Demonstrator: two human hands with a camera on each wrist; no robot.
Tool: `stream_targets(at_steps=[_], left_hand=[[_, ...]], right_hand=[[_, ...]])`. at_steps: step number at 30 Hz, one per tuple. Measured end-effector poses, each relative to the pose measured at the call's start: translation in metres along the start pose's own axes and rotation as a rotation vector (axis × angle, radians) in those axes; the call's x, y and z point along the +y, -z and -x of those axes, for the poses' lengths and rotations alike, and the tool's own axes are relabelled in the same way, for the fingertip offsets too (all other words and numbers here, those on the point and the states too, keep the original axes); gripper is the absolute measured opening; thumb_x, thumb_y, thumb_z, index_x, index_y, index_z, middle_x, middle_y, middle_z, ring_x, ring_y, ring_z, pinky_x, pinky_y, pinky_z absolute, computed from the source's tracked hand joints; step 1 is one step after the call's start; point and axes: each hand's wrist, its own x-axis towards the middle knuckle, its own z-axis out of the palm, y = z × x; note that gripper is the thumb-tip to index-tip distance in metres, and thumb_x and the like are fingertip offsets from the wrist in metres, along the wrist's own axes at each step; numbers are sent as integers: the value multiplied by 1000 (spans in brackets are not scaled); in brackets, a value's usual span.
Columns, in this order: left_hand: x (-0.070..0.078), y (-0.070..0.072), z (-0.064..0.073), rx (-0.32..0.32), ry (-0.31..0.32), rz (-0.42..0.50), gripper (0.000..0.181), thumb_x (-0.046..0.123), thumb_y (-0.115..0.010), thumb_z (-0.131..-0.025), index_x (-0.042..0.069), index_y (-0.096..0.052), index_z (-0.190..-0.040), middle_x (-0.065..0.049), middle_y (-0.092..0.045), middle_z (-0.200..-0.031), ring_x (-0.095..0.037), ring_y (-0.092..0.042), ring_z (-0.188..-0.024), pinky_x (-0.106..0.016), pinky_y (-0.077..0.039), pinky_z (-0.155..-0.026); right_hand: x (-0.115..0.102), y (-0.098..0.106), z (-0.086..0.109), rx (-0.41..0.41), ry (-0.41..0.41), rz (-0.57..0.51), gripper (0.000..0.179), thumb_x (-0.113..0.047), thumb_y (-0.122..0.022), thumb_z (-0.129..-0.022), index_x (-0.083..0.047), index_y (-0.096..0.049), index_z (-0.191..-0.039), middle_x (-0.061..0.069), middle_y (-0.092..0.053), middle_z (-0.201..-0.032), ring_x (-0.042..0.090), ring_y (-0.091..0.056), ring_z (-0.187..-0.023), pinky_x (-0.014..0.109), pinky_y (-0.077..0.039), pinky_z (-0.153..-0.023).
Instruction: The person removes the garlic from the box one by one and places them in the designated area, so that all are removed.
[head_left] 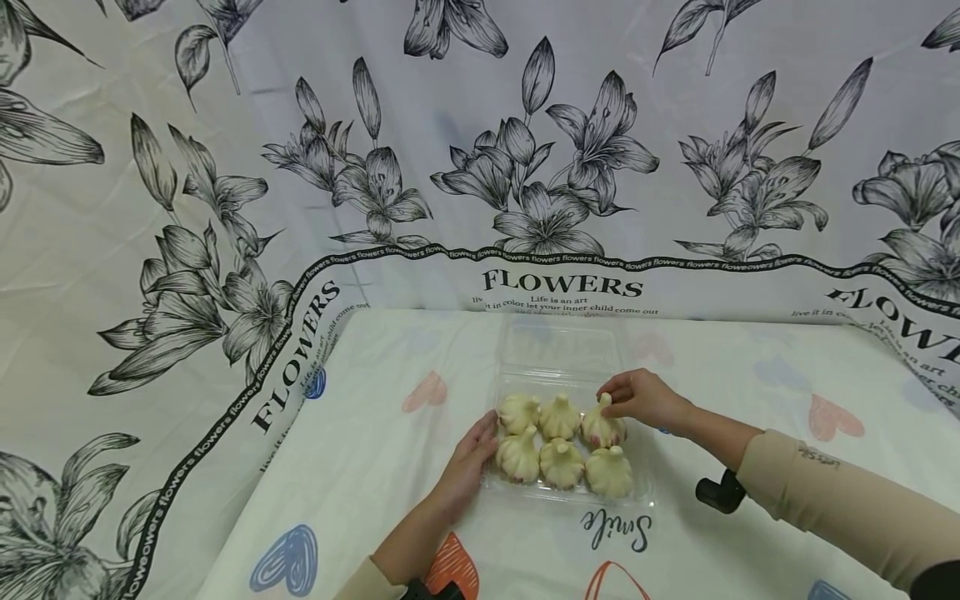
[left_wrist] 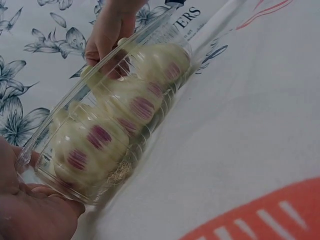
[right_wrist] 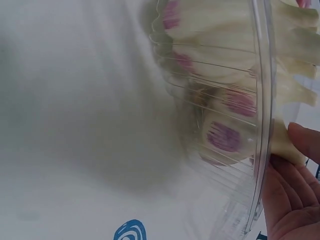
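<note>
Flower-printed fabric (head_left: 480,108) hangs behind; heart-printed cloth (head_left: 367,467) below.

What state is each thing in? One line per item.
Clear tray: open, filled.
Lid: open, folded back.
Back-right garlic bulb: in tray, stem pinched.
Other five bulbs: in tray, untouched.
Left hand: touching tray's left side.
Right hand: pinching back-right bulb.
Cloth: spread.

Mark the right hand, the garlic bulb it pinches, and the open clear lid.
Right hand (head_left: 648,400), head view: back of the hand.
Garlic bulb (head_left: 602,432), head view: its rounded body.
Open clear lid (head_left: 559,347), head view: middle of its panel.
</note>
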Motion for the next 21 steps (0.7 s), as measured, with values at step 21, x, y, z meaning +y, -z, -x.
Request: stream_targets(at_steps=[21], left_hand=[[-5, -1, 0, 8, -150, -134, 60, 5, -33, -100, 9, 0, -151, -15, -9, -156, -27, -10, -144, -40, -11, -114]], right_hand=[[2, -5, -4, 24, 12, 30, 30, -6, -69, -81, 9, -63, -107, 17, -71, -95, 23, -67, -89, 32, -56, -73]])
